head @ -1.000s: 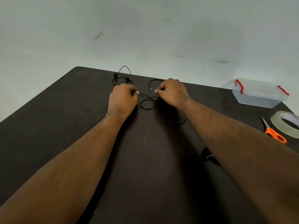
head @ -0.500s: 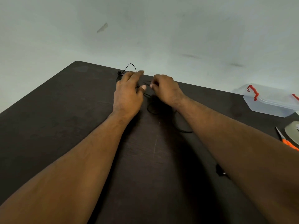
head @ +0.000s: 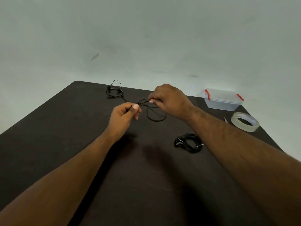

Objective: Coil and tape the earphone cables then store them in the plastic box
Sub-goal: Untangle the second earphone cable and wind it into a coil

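Hands (head: 125, 115) and cable (head: 156, 116) now lifted.

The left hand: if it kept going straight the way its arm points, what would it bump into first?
Probably the right hand, just across the earphone cable the left hand pinches; depth is hard to judge.

Desk (head: 68, 144): dark brown and matt from where I watch, with a faint wood-like grain and dull scuffs.
Earphone cable (head: 156, 119): thin black cord, smooth, I'd say rubbery plastic, slight sheen.
Coiled bundle (head: 189, 142): the same black cord, small bright glints on it.
Plastic box (head: 223, 101): translucent, cloudy plastic, glossy red clips.
Tape roll (head: 245, 122): clear, shiny film.
Wall (head: 146, 38): pale, matt, lightly marked.
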The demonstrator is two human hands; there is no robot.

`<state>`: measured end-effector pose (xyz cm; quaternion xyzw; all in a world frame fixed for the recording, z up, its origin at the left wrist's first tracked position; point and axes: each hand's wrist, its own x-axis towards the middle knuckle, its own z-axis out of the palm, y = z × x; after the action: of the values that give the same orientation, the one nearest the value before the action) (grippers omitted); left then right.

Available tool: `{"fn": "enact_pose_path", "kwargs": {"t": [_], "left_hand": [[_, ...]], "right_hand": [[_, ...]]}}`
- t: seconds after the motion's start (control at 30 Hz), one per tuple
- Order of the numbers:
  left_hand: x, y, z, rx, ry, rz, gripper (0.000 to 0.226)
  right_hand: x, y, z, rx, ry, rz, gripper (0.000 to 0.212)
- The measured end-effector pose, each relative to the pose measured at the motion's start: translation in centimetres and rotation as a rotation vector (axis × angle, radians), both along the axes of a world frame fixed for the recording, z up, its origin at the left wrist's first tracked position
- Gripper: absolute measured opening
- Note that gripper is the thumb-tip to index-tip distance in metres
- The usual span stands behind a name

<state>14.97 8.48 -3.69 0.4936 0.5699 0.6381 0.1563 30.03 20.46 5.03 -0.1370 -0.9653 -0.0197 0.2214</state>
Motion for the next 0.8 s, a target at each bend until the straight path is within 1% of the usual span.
{"fn": "enact_pose_path", "kwargs": {"t": [0.13, 0.23, 0.37, 0.43, 0.5, 0.67, 0.8], "left_hand": [[-0.2, -2.7, 1.9, -0.069, -0.005, -0.003, 0.022], [-1.1, -4.2, 5.0, -0.088, 0.056, 0.013, 0.022], [-4.2, -5.0, 10.3, -0.056, 0.053, 0.050, 0.020], [-5.1, -5.3, 12.4, -0.066, 0.082, 0.039, 0.017], [-5.2, -5.2, 13.8, -0.069, 0.114, 0.033, 0.016], [-4.8, -4.6, 14.6, -0.022, 0.085, 0.038, 0.022], [-4.5, -4.4, 14.3, -0.013, 0.080, 0.082, 0.012]], "right_hand": [[4.1, 0.5, 1.4, 0.072, 0.056, -0.057, 0.018], [7.2, 1.7, 2.9, 0.136, 0.103, -0.146, 0.023], [12.4, 3.9, 4.7, 0.108, 0.277, -0.320, 0.025], [14.6, 4.6, 5.2, 0.106, 0.312, -0.400, 0.022], [15.5, 4.9, 5.4, 0.111, 0.326, -0.424, 0.022], [15.5, 5.2, 5.0, 0.105, 0.367, -0.452, 0.014], [14.9, 4.6, 4.4, 0.020, 0.434, -0.467, 0.016]]}}
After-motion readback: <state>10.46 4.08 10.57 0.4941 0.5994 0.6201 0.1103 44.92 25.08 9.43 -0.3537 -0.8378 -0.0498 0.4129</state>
